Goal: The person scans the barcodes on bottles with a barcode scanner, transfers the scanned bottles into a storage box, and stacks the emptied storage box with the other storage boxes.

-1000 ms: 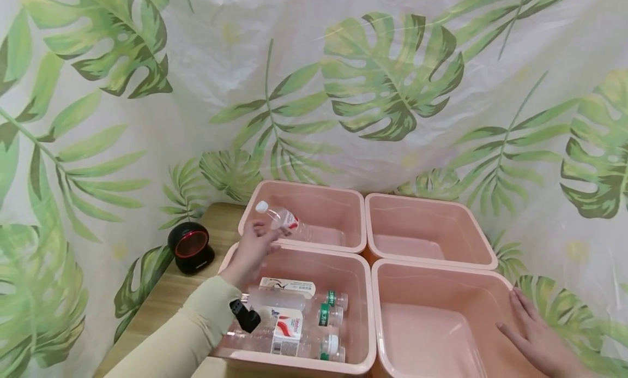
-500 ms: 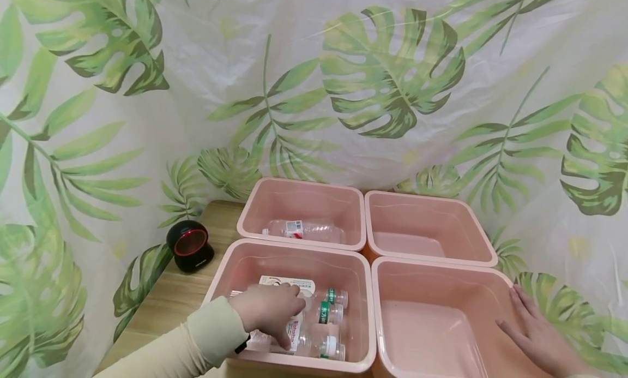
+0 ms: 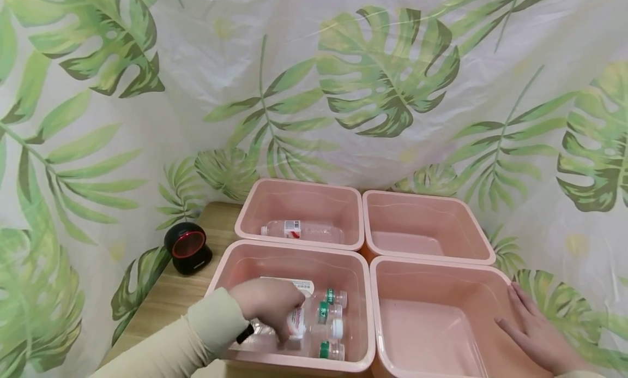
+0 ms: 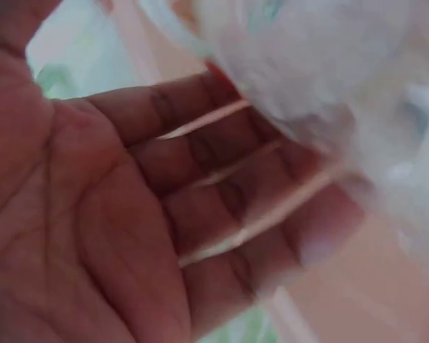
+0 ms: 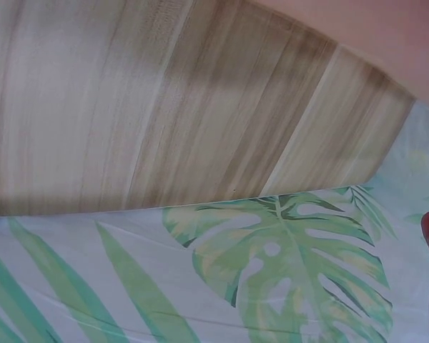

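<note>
The left hand (image 3: 269, 307) clasps a clear plastic bottle with a white cap (image 3: 319, 331) between thumb and fingers, inside the front left pink bin (image 3: 368, 312); its view from the wrist is blurred, with the fingers against the clear plastic. Just beside that bottle lie bottles with green labels (image 3: 330, 311), their necks pointing right. The right hand (image 3: 537, 337) holds nothing and rests at the right rim of the front right pink bin (image 3: 422, 312), fingers apart from the thumb. In the back left pink bin (image 3: 314, 183) another clear bottle (image 3: 319, 233) lies on its side. A back right pink bin (image 3: 422, 196) completes the cluster on a wooden table (image 3: 171, 291), near a black rounded device (image 3: 188, 247). Behind hangs a leaf-print curtain (image 3: 294, 149)
</note>
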A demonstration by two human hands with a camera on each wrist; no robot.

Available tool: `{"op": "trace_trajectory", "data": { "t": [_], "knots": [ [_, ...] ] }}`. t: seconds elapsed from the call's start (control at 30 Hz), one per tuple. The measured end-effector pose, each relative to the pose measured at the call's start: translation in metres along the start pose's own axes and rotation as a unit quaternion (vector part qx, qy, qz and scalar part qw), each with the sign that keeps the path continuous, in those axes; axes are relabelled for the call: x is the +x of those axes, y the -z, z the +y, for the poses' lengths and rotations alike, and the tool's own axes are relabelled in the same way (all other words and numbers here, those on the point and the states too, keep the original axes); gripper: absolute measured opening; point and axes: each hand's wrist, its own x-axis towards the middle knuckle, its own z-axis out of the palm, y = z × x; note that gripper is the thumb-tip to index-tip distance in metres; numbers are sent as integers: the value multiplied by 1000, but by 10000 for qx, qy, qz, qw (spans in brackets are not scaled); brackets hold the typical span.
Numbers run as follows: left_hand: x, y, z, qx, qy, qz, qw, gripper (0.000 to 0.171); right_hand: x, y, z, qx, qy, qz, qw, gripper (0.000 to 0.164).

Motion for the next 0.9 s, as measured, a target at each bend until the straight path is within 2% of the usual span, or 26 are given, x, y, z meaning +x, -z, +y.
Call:
{"op": "trace_trajectory", "data": {
  "t": [0.07,0.2,0.33,0.43,0.5,0.57,0.6,0.63,0.7,0.77,0.8,0.83,0.9],
  "knots": [
    [0,15,-7,-691,-363,372,9963,38,0,0,-1,-41,22,31,10000,84],
    [-1,43,-18,-1631,-744,1242,9759,39,0,0,-2,-80,29,30,10000,84],
    [-4,58,-25,-2186,-455,1991,9542,39,1,1,-3,-82,-26,-73,9999,85],
    [-5,59,-30,-2747,-285,2364,9316,40,1,2,-3,-62,-62,-144,9999,85],
    [-6,57,-33,-3350,-266,2468,9089,41,1,2,-3,-40,-64,-144,9999,85],
    [-6,53,-37,-4024,-420,2511,8794,39,1,1,-3,-24,-44,-125,9999,85],
    [-6,51,-38,-4461,-559,2474,8583,37,0,1,-3,-22,-28,-107,9999,85],
    [-6,49,-40,-4926,-688,2415,8332,35,0,1,-3,-15,-15,-88,10000,85],
    [-7,45,-44,-5793,-1006,2217,7779,32,0,1,-2,-16,11,-65,10000,84],
    [-8,41,-46,-6497,-1332,1913,7236,33,0,1,-2,-4,25,-58,10000,84],
    [-8,38,-47,-6755,-1456,1732,7018,33,-1,1,-2,-8,24,-71,10000,84],
    [-9,36,-49,-6963,-1534,1566,6835,33,-1,1,-2,-15,23,-82,10000,84],
    [-11,32,-50,-7269,-1672,1222,6547,35,0,2,-2,-34,9,-109,9999,84]
  ]
}}
